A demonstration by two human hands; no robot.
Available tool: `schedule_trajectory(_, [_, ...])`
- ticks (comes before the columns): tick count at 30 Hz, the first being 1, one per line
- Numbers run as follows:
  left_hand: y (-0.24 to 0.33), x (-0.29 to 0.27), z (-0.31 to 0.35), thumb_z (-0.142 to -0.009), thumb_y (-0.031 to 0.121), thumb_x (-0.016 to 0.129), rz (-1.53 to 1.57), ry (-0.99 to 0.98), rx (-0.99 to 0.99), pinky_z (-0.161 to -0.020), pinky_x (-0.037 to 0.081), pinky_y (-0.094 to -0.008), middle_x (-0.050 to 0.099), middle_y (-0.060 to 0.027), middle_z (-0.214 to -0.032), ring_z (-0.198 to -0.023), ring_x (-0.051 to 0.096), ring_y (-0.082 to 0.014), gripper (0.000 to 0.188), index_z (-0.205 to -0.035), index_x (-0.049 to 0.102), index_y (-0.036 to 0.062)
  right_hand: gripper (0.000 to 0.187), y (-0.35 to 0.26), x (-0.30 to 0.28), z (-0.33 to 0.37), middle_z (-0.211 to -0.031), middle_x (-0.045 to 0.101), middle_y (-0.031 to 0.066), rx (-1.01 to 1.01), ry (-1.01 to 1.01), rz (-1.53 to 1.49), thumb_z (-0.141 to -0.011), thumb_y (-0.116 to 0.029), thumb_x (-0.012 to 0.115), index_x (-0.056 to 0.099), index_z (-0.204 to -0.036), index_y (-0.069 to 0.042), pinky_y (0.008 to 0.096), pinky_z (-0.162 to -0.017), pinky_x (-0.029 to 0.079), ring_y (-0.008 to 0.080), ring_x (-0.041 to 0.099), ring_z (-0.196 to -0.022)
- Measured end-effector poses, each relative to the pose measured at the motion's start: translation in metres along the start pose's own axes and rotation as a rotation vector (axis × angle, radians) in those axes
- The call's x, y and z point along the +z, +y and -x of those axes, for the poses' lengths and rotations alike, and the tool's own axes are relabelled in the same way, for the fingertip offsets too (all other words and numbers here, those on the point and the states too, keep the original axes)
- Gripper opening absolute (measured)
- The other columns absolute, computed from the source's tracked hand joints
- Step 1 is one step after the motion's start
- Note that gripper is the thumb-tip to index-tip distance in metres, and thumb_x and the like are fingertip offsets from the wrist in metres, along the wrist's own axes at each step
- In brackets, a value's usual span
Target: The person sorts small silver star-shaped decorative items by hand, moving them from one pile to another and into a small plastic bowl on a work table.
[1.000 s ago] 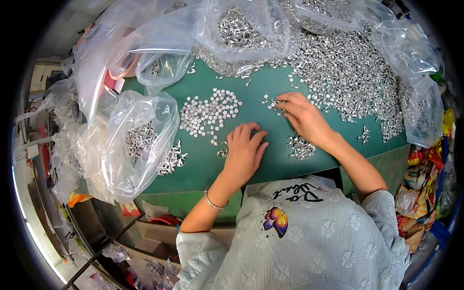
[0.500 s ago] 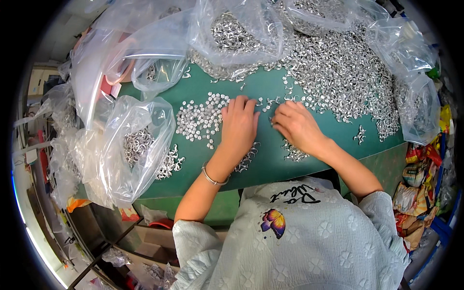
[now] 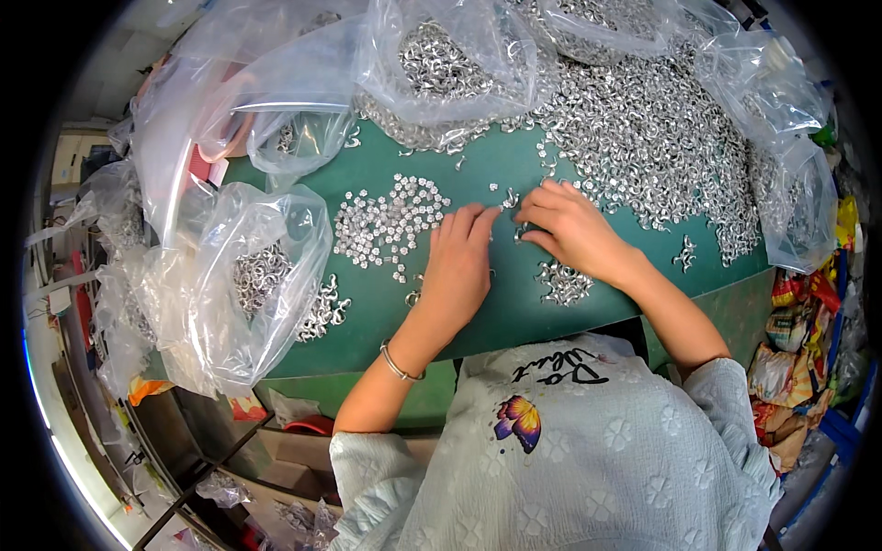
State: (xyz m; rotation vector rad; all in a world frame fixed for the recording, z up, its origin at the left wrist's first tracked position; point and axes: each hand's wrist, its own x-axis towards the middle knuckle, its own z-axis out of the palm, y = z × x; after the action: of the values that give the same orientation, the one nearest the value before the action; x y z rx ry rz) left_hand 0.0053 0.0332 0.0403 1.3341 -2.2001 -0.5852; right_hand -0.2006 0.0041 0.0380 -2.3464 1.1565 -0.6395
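Left hand (image 3: 460, 266): near the middle of the table (image 3: 514, 326), fingers bent and close together, thumb beside the forefinger; cannot tell whether it pinches a piece
Right hand (image 3: 579, 230): to the right of it, fingers curled to the left, thumb a little apart from them; a bit of metal shows at the tips, but cannot tell whether it is pinched
Loose metal piece (image 3: 510, 197): just beyond the gap between the hands, near the left fingertips
Flower-shaped pieces (image 3: 390, 223): spread to the left of the left hand
Small pile (image 3: 563, 285): on the near side of the right hand
Big heap (image 3: 661, 138): curved silver pieces, far right
Plastic bag (image 3: 308, 239): clear, left, with metal pieces inside
Bracelet (image 3: 399, 365): on the left wrist
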Motion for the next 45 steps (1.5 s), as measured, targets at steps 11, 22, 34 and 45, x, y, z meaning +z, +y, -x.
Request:
schedule_trajectory(11, [0.009, 0.011, 0.007, -0.081, -0.002, 0.064, 0.026, -0.105, -0.007, -0.086, 0.043, -0.0404, 0.054, -0.0129, -0.108, -0.099, 0.053, -0.031, 0.03, -0.111, 0.058, 0.0012, 0.012, -0.003, -0.005, 0.006, -0.094, 0.058, 0.0058, 0.019, -0.034, 0.061, -0.077, -0.008, 0.069, 0.067, -0.089, -0.004, 0.0375, -0.079, 0.042, 0.025, 0.052, -0.093])
schedule_trajectory(22, [0.016, 0.016, 0.005, -0.074, -0.007, 0.055, -0.101, -0.129, 0.257, -0.097, 0.04, -0.0415, 0.053, -0.0133, -0.122, -0.118, 0.048, -0.0329, 0.043, -0.116, 0.057, -0.0005, 0.011, 0.014, -0.002, -0.005, -0.09, 0.06, 0.0054, 0.023, 0.05, 0.126, -0.08, -0.008, 0.068, 0.066, -0.091, -0.005, 0.0353, -0.078, 0.04, 0.0241, 0.053, -0.089])
schedule_trajectory(34, [0.013, 0.009, 0.007, -0.083, -0.004, 0.059, 0.05, 0.018, 0.002, -0.083, 0.044, -0.0412, 0.057, -0.0131, -0.104, -0.095, 0.055, -0.032, 0.021, -0.103, 0.057, 0.0021, 0.011, 0.015, -0.01, -0.008, -0.086, 0.06, 0.0067, 0.038, 0.073, 0.062, -0.081, -0.008, 0.067, 0.067, -0.092, -0.005, 0.0378, -0.08, 0.041, 0.0261, 0.055, -0.088])
schedule_trajectory(45, [0.015, 0.017, 0.0, -0.081, -0.002, 0.063, 0.009, 0.019, 0.023, -0.083, 0.043, -0.0402, 0.057, -0.0122, -0.106, -0.096, 0.055, -0.0315, 0.028, -0.108, 0.059, 0.0022, 0.007, 0.003, 0.006, -0.01, -0.094, 0.055, 0.0034, -0.057, 0.098, 0.239, -0.076, -0.012, 0.07, 0.065, -0.079, -0.008, 0.0357, -0.081, 0.038, 0.0221, 0.051, -0.095])
